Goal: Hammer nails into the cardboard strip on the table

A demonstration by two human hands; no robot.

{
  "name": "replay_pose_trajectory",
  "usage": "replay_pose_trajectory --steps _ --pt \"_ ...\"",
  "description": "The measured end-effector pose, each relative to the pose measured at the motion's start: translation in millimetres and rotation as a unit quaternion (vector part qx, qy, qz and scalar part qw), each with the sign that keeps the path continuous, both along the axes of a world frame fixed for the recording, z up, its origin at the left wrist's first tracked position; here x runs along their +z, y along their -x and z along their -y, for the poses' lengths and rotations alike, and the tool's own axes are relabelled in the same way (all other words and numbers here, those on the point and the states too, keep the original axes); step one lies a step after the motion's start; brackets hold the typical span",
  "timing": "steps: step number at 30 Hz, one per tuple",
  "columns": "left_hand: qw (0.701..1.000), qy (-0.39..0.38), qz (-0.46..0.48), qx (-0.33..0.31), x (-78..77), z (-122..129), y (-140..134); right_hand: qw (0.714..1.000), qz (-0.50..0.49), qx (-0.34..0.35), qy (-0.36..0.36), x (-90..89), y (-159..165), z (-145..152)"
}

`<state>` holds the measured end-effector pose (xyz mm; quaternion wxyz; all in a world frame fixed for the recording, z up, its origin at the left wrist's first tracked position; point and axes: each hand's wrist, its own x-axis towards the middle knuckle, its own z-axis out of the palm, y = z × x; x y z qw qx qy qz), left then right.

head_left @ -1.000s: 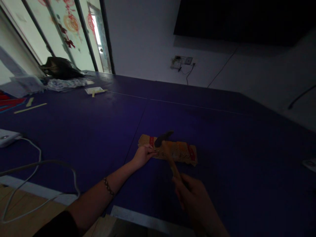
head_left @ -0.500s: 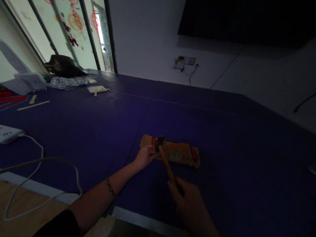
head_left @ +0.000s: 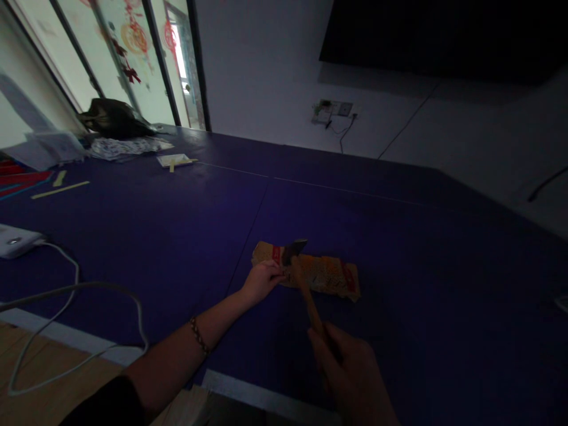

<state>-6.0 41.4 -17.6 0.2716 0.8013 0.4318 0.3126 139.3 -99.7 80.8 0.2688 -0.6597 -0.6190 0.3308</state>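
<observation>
My right hand [head_left: 348, 367] is wrapped round the wooden handle of a hammer [head_left: 310, 302]. Its dark head is over the left part of a flat brown cardboard piece [head_left: 322, 275], close to my left fingers. That piece lies on the dark blue tabletop and has red printed bands, orange patches and rows of small dark marks. My left hand [head_left: 261, 279] rests at its near left edge, thumb and fingertips pinched together. Whatever they pinch, if anything, is too small and dim to make out.
A white box [head_left: 18, 241] with a looping white cable [head_left: 73, 266] is at the left. Farther back are a small white tray [head_left: 175, 160], yellow strips [head_left: 60, 190], crumpled cloth [head_left: 124, 148] and a black bag [head_left: 115, 118]. A dark screen [head_left: 444, 38] hangs on the wall.
The hammer's head has shifted slightly right and turned, and my right hand has moved a little right and down with it. My left hand and the cardboard stay put.
</observation>
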Motion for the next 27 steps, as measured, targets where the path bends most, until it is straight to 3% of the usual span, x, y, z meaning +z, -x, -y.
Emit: replay_pose_trajectory --steps 5,8,11,15,19,23,27 --pt "1.0 0.001 -0.003 0.003 0.9 1 1 0.994 0.052 -0.072 -0.068 5.0 -26 3" --pt "1.0 0.0 -0.004 0.012 1.0 2 0 0.973 0.145 -0.148 -0.101 2.1 -66 -3" --pt "1.0 -0.005 -0.004 0.024 1.3 2 0 0.941 0.266 -0.199 -0.067 -3.5 -116 -15" --pt "0.999 -0.017 -0.007 0.04 2.8 1 2 0.893 0.402 -0.205 -0.005 -12.7 -178 -33" --pt "0.998 -0.038 -0.009 0.056 6.3 2 6 0.889 0.405 -0.203 0.069 -22.4 -222 -46" --pt "0.987 -0.122 -0.003 0.106 17.6 5 14 0.891 0.404 -0.188 0.084 -35.5 -245 -51" --pt "0.957 -0.235 0.014 0.171 36.9 9 31 0.88 0.428 -0.181 0.092 -50.2 -253 -55"
